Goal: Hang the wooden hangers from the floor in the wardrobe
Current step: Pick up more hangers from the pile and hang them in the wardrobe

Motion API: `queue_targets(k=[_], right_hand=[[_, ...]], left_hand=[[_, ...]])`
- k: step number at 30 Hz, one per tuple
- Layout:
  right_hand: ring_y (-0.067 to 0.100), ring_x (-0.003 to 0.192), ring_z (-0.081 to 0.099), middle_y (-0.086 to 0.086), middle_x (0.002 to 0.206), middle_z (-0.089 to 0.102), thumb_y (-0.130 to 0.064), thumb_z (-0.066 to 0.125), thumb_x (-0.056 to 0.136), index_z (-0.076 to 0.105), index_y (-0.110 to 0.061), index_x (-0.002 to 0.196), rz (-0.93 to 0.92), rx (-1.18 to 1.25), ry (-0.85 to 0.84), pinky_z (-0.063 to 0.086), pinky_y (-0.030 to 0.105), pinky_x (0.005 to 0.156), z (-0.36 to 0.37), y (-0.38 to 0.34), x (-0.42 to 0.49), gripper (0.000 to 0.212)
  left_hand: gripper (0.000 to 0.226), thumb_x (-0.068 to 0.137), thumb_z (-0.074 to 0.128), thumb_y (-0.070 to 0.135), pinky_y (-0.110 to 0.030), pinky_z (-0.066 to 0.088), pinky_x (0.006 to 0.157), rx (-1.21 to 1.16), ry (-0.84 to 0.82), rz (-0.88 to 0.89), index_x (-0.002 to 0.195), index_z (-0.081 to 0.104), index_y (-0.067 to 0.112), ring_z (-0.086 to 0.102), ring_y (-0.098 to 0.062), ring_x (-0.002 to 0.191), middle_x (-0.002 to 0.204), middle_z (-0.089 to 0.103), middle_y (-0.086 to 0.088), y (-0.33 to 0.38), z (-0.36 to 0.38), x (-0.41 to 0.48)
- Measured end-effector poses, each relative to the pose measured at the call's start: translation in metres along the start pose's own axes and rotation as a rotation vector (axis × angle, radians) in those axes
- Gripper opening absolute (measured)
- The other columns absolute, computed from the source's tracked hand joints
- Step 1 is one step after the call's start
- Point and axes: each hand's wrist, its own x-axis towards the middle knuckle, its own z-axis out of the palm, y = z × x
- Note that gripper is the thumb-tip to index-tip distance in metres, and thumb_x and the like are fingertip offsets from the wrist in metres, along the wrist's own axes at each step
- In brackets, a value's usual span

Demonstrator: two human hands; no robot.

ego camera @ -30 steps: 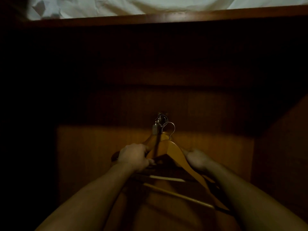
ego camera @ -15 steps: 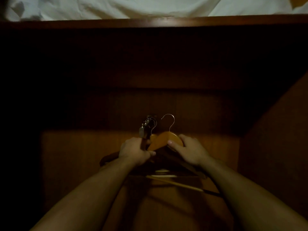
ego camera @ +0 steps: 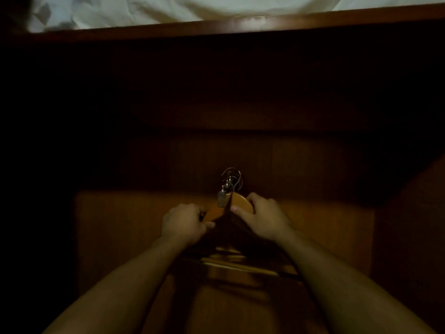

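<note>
A stack of wooden hangers (ego camera: 240, 206) is held together in front of me over the dim wooden floor. Their metal hooks (ego camera: 231, 179) bunch at the far end, pointing away from me. My left hand (ego camera: 185, 224) grips the left shoulder of the stack. On the right shoulder my right hand (ego camera: 262, 216) presses, its thumb lying on the top hanger's rounded neck. The lower bars (ego camera: 240, 266) of the hangers show between my forearms.
A dark wooden bed frame edge (ego camera: 240, 25) runs across the top, with white bedding (ego camera: 168, 8) above it. A lit patch of wooden floor (ego camera: 120, 225) lies under my hands. A dark wooden panel (ego camera: 414, 225) rises at the right. Everything else is in deep shadow.
The separate hanger in my right hand has been brought against the stack in my left hand; the hooks now bunch together. My right hand has slid up to the hanger's neck.
</note>
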Motion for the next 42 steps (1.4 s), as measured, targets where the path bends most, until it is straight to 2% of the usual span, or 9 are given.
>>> queue_targets(k=[4,9,14,16,20,23,27,35,42], right_hand=[[0.007,0.072,0.056,-0.011,0.081,0.057,-0.068,0.05,0.089,0.056,-0.025,0.112,0.006,-0.047,-0.029,0.038,0.024,0.055,0.008,0.006,0.0,0.049],[0.014,0.085,0.062,-0.004,0.097,0.064,-0.073,0.048,0.086,0.054,-0.026,0.113,0.021,-0.045,-0.049,0.051,0.03,0.068,0.018,0.011,-0.004,0.054],[0.023,0.092,0.064,0.005,0.103,0.066,-0.075,0.047,0.086,0.056,-0.021,0.115,0.048,-0.13,-0.016,0.053,0.035,0.077,0.019,0.007,-0.007,0.062],[0.027,0.095,0.064,0.008,0.105,0.067,-0.077,0.043,0.085,0.056,-0.019,0.117,0.057,-0.225,0.003,0.053,0.037,0.077,0.018,0.004,-0.01,0.067],[0.028,0.098,0.064,0.008,0.107,0.066,-0.078,0.036,0.087,0.052,-0.017,0.12,-0.002,-0.568,0.001,0.042,0.033,0.065,0.007,-0.006,-0.019,0.071],[0.025,0.093,0.065,0.006,0.101,0.067,-0.078,0.037,0.087,0.06,-0.016,0.104,0.0,-0.682,-0.037,0.041,0.031,0.065,0.001,-0.011,-0.025,0.068],[0.02,0.079,0.058,0.002,0.086,0.06,-0.076,0.04,0.088,0.058,-0.019,0.086,0.043,-0.7,-0.085,0.044,0.03,0.064,-0.001,-0.017,-0.031,0.06],[0.02,0.078,0.054,0.001,0.087,0.058,-0.076,0.039,0.088,0.062,-0.019,0.095,0.085,-0.715,-0.116,0.041,0.031,0.066,-0.005,-0.036,-0.047,0.062],[0.021,0.083,0.056,0.0,0.091,0.059,-0.075,0.037,0.09,0.061,-0.022,0.106,0.108,-0.604,-0.165,0.042,0.032,0.068,0.009,-0.068,-0.071,0.06]], left_hand=[[0.035,0.083,0.068,0.054,-0.03,0.055,0.08,0.021,-0.036,0.0,0.115,0.068,0.039,0.066,-0.011,0.091,0.1,0.072,0.013,-0.005,0.008,0.001],[0.04,0.083,0.067,0.054,-0.028,0.053,0.075,0.015,-0.054,0.01,0.121,0.064,0.04,0.065,-0.009,0.089,0.102,0.071,0.013,-0.011,0.018,0.0],[0.038,0.08,0.073,0.052,-0.031,0.054,0.076,-0.016,-0.057,-0.038,0.11,0.068,0.029,0.063,-0.011,0.087,0.099,0.069,0.01,-0.014,0.018,0.005],[0.037,0.081,0.073,0.05,-0.031,0.053,0.075,-0.024,-0.065,-0.046,0.108,0.066,0.025,0.062,-0.011,0.086,0.097,0.066,0.009,-0.015,0.02,0.005],[0.038,0.084,0.066,0.055,-0.035,0.056,0.079,0.018,-0.074,-0.048,0.11,0.063,0.028,0.063,-0.014,0.089,0.099,0.065,0.008,-0.015,0.022,0.0],[0.041,0.084,0.063,0.058,-0.037,0.055,0.082,0.044,-0.073,-0.039,0.113,0.061,0.029,0.063,-0.017,0.095,0.107,0.066,0.006,-0.017,0.021,-0.004],[0.045,0.084,0.059,0.062,-0.038,0.055,0.084,0.024,-0.09,-0.034,0.116,0.06,0.03,0.062,-0.017,0.098,0.109,0.066,0.005,-0.023,0.016,-0.009],[0.064,0.088,0.047,0.069,-0.037,0.053,0.086,0.072,-0.051,-0.038,0.134,0.05,0.025,0.059,-0.021,0.109,0.125,0.06,0.0,-0.03,-0.005,-0.029],[0.073,0.088,0.034,0.076,-0.037,0.05,0.087,0.104,-0.095,-0.072,0.138,0.047,0.024,0.058,-0.025,0.114,0.13,0.06,-0.004,-0.049,-0.021,-0.063]])
